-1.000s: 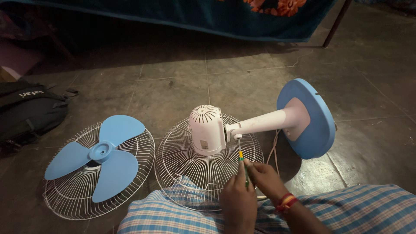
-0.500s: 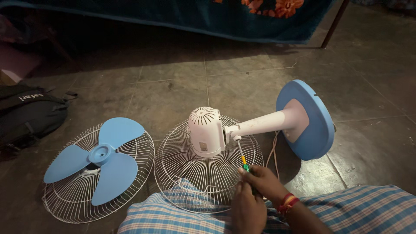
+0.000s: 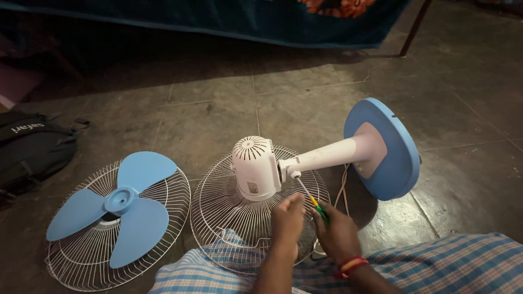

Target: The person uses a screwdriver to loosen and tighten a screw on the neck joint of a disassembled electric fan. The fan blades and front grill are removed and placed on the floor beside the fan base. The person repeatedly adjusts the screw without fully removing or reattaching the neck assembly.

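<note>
A white table fan lies on its side on the floor, its motor housing (image 3: 254,167) resting on a white wire guard (image 3: 229,218). Its white neck runs right to a round blue base (image 3: 388,147). My right hand (image 3: 339,234) is shut on a screwdriver (image 3: 311,200) with a green and yellow handle. The screwdriver tip touches the joint between motor housing and neck. My left hand (image 3: 287,218) sits just left of the screwdriver, fingers curled, close to the guard. I cannot tell whether it grips anything.
A second wire guard (image 3: 71,261) with the blue three-blade propeller (image 3: 117,209) on it lies at the left. A black backpack (image 3: 30,147) sits at the far left. A white cord (image 3: 343,190) trails near the base. A cloth-covered bed edge (image 3: 272,24) runs along the back.
The view has shifted slightly. My left hand has come up beside the right hand, which keeps the screwdriver at the fan's neck joint.
</note>
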